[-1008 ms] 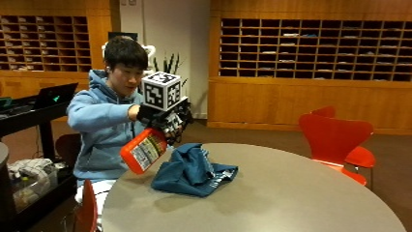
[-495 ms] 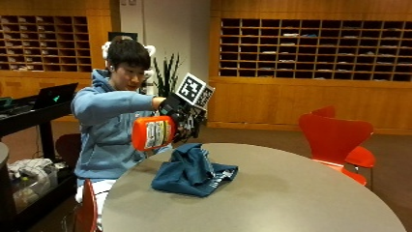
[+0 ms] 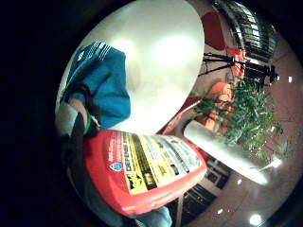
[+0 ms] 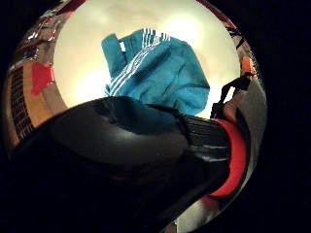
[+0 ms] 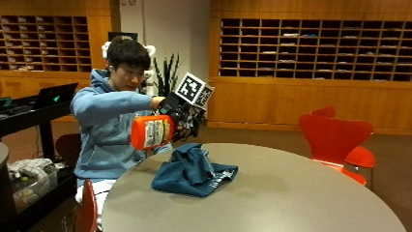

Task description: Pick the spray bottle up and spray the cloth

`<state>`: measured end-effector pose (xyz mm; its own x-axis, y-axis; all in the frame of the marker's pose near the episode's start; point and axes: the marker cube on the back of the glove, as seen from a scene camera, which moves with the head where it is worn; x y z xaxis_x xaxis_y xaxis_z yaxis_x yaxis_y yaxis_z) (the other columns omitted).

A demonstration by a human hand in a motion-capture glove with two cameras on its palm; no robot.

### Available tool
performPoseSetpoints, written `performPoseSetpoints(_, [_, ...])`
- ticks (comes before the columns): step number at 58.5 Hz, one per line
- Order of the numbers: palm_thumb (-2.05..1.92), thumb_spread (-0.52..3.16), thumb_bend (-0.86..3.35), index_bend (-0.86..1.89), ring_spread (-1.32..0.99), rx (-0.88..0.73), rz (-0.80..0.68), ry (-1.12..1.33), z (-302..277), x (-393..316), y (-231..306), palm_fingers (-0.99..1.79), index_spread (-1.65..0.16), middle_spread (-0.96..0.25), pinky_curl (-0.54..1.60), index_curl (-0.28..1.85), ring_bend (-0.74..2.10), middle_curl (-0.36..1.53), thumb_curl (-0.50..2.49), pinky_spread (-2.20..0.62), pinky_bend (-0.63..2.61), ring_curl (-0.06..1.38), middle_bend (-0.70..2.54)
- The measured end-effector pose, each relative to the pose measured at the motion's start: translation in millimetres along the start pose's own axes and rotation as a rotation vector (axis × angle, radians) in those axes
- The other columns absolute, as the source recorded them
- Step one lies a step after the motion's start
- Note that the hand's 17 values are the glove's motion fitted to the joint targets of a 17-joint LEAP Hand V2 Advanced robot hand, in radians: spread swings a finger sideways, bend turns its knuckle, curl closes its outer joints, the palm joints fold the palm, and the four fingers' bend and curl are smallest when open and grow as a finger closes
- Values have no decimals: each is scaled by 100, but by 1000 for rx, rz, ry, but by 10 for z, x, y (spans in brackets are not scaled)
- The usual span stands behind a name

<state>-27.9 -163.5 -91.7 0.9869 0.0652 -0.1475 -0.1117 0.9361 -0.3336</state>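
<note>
The spray bottle (image 5: 153, 132) is orange-red with a yellow, white and black printed label (the lettering is too small to read) and a dark spray head. It is up in the air, tipped over so its body lies roughly level, with the head end pointing toward the space above the cloth (image 5: 193, 170). It hangs above and just to one side of the cloth, not touching it. The cloth is teal-blue with thin white stripes along one edge. It lies crumpled in a loose heap, partly mounded up, on the round pale counter (image 5: 289, 198), near the counter's edge.
</note>
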Motion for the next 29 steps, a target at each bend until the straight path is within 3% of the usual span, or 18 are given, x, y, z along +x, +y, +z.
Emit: performPoseSetpoints(29, [98,6,-4,38,-22,7,-42,-59,-49,-59,21,136,-24,-17,38,52,44,47,75,-30,30,42,54])
